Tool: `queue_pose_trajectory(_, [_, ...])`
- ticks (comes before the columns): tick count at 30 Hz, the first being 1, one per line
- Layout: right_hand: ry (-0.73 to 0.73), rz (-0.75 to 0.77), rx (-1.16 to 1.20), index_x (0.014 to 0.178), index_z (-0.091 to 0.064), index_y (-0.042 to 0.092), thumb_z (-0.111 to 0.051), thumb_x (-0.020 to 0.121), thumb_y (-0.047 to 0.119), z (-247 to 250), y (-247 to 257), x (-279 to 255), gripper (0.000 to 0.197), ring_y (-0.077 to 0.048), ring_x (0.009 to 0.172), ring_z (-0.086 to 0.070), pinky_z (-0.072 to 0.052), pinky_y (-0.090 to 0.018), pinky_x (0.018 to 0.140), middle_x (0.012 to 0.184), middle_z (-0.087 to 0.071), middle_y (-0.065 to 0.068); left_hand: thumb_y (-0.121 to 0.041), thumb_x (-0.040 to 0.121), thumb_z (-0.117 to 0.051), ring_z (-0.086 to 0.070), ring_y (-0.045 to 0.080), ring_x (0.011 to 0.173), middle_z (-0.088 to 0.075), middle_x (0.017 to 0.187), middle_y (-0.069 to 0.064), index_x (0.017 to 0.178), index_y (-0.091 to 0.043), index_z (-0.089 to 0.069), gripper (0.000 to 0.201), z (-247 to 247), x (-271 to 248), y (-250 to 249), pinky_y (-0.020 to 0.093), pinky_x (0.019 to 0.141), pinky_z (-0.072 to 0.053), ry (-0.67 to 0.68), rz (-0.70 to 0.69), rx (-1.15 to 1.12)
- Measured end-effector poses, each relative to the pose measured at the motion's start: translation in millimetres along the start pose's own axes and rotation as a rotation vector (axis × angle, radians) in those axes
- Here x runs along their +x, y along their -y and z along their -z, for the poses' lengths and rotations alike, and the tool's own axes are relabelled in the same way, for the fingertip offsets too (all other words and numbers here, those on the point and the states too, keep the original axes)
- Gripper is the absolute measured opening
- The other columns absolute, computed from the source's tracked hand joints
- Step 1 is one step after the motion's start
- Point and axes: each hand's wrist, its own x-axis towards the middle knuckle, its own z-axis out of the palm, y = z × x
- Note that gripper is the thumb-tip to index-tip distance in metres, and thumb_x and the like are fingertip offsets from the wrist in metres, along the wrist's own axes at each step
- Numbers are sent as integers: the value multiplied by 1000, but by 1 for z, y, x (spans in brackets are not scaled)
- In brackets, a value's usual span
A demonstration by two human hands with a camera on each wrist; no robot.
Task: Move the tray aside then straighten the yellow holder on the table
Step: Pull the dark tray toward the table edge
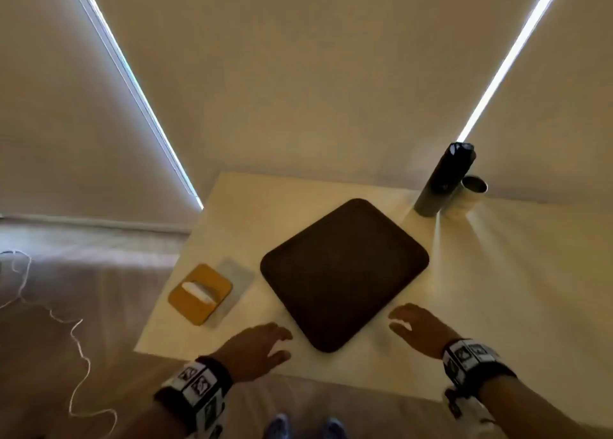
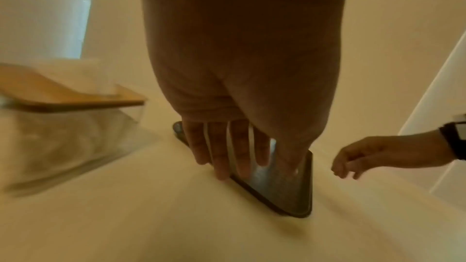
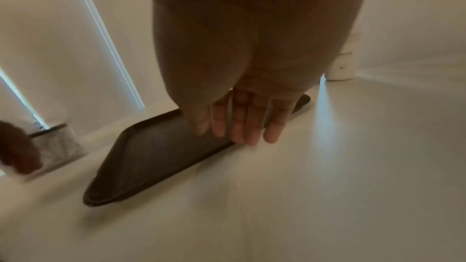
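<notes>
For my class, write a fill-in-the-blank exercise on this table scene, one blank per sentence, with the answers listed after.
1. The dark tray lies flat on the ____.
2. Beside the tray, the left hand and right hand are both ____.
3. The holder has a ____ lid.

Answers: table; open; yellow

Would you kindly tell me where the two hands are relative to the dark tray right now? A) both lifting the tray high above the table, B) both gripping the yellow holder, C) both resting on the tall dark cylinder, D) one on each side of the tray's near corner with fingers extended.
D: the left hand and right hand flank the near corner of the tray, fingers straight, while it lies flat on the table.
</notes>
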Motion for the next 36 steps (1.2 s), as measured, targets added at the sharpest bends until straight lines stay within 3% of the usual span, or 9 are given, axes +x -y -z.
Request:
queue_pose_trajectory(2, [-77,41,-5,124,-59,20,-54,96,38,2,-6,18,33,-25,118,-53,-38,-32,100,130,-53,-5,-67,93,-38,-51,19,129,-51,145,-3,141,-31,-46,62,-5,35,-15,35,108,-41,-42,-36,41])
queue_pose_trajectory(4, [-125,54,-36,125,-59,17,-61,93,28,5,-8,33,34,-30,117,-53,-42,-40,100,133,-52,-9,-49,98,-50,-51,22,127,-50,145,1,143,-26,-46,51,-12,66,-34,35,106,-41,-48,-59,52])
queue_pose_trajectory(7, [-156,87,-124,127,-59,12,-65,89,20,-6,-12,48,39,-33,117,-54,-45,-45,100,135,-51,-13,-47,98,-51,-47,26,129,-47,145,5,147,-24,-42,55,-40,101,-56,40,108,-39,-32,-82,34])
queue_pose_trajectory(11, [-192,211,-228,112,-68,6,-70,81,6,-7,-20,68,31,-39,101,-60,-49,-49,89,116,-61,-19,-45,98,-51,-45,29,130,-45,146,8,148,-22,-39,57,-70,125,-77,46,108,-40,-54,-66,54])
queue_pose_trajectory(17, [-208,376,-299,104,-72,10,-74,80,9,-8,-32,74,24,-35,82,-62,-52,-44,71,100,-63,-16,-29,100,-51,-51,26,120,-51,135,7,142,-20,-49,43,-89,134,-79,42,101,-45,-177,-35,-73])
queue_pose_trajectory(26, [-238,494,-299,112,-70,17,-70,80,9,-24,-26,65,32,-26,79,-60,-45,-37,71,96,-66,-7,-16,99,-52,-52,26,115,-55,129,7,139,-20,-54,41,-83,117,-49,42,95,-49,-242,-61,-48])
queue_pose_trajectory(32, [-234,465,-234,113,-69,18,-72,81,5,-35,5,79,35,-24,81,-58,-47,-35,68,95,-66,-4,-13,98,-52,-53,28,111,-58,125,6,134,-22,-60,38,-56,117,-12,44,91,-49,-279,-22,-18])
queue_pose_trajectory(36, [-277,378,-169,112,-70,18,-72,84,8,-36,30,100,30,-24,79,-57,-46,-36,67,93,-65,-3,-11,97,-52,-54,27,110,-59,124,5,132,-23,-61,38,-27,131,12,40,89,-48,-304,-2,7])
